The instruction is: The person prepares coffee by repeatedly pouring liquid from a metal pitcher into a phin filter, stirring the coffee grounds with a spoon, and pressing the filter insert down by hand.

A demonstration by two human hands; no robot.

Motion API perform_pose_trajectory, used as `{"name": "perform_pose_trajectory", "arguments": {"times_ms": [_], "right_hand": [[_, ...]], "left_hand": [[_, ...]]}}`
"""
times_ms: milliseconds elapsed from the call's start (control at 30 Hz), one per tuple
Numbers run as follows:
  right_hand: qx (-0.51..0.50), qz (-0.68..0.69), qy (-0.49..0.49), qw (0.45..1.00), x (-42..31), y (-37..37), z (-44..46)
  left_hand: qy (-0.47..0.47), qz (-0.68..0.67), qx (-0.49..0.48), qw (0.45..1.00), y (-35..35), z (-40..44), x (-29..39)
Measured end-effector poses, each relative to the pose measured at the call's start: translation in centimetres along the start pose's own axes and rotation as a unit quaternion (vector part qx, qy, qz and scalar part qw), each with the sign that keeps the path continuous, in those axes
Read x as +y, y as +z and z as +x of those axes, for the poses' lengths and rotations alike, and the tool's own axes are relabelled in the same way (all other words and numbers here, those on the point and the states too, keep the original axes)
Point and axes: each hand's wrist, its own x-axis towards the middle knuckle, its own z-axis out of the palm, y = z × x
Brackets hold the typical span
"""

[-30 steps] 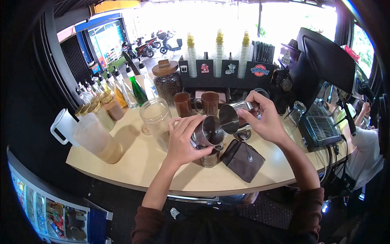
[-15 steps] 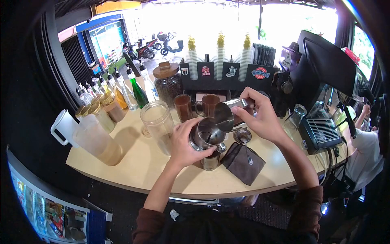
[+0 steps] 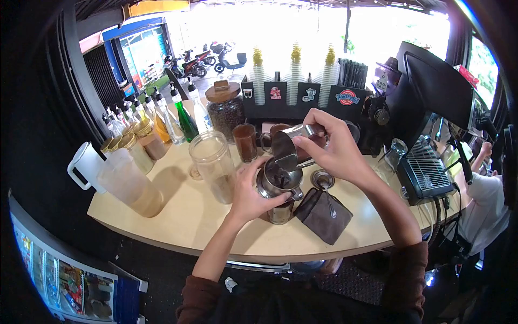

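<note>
My left hand (image 3: 252, 195) is wrapped round a steel cup (image 3: 280, 181) with dark contents, held above a small glass (image 3: 280, 214). In my right hand (image 3: 334, 144) is a steel pitcher (image 3: 290, 141), tilted to the left with its lip over the steel cup. Whether liquid is flowing between them is too small to tell. Just right of the cup, a spoon (image 3: 331, 206) lies across a small round metal dish (image 3: 322, 179) and a folded dark cloth (image 3: 325, 220). Behind my hands are a brown-filled glass mug (image 3: 245, 142) and a second mug (image 3: 277, 133), partly hidden.
Left on the counter (image 3: 178, 236) are a cloudy pitcher (image 3: 129, 186), a white jug (image 3: 86, 168), pump bottles (image 3: 185, 120) and an open jar (image 3: 213, 167). A coffee-bean jar (image 3: 225, 113) and cup rack (image 3: 302, 100) stand behind. A metal-grated machine (image 3: 426, 167) and another person (image 3: 485, 202) are right.
The steel pitcher in my right hand has moved left and tips more steeply over the cup. The steel cup has levelled and sits slightly lower in my left hand.
</note>
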Motion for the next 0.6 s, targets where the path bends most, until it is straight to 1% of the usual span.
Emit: {"name": "perform_pose_trajectory", "arguments": {"times_ms": [33,100,233,300,433,500,600], "right_hand": [[-0.001,0.0,-0.001,1.0,-0.1,0.1,0.0],[0.004,0.048,0.009,0.999,-0.2,0.4,0.1],[0.016,0.07,0.004,0.997,0.4,0.7,0.2],[0.017,0.026,-0.004,0.999,0.5,0.5,0.2],[0.025,0.048,0.001,0.999,0.4,0.3,0.0],[0.029,-0.024,-0.011,0.999,-0.1,-0.2,-0.2],[0.025,-0.03,0.004,0.999,-0.5,-0.6,-0.6]], "left_hand": [[0.001,-0.007,0.001,1.0,0.0,0.0,0.0],[-0.001,-0.018,0.0,1.0,-0.1,0.0,0.0],[-0.002,-0.034,-0.003,0.999,-0.2,-0.1,-0.2],[0.001,-0.028,-0.003,1.0,-0.2,-0.2,-0.5],[-0.002,-0.035,-0.002,0.999,-0.2,-0.3,-0.6],[-0.001,-0.032,0.001,0.999,-0.2,-0.3,-0.5],[-0.003,-0.047,0.007,0.999,-0.1,-0.4,-0.6]]}}
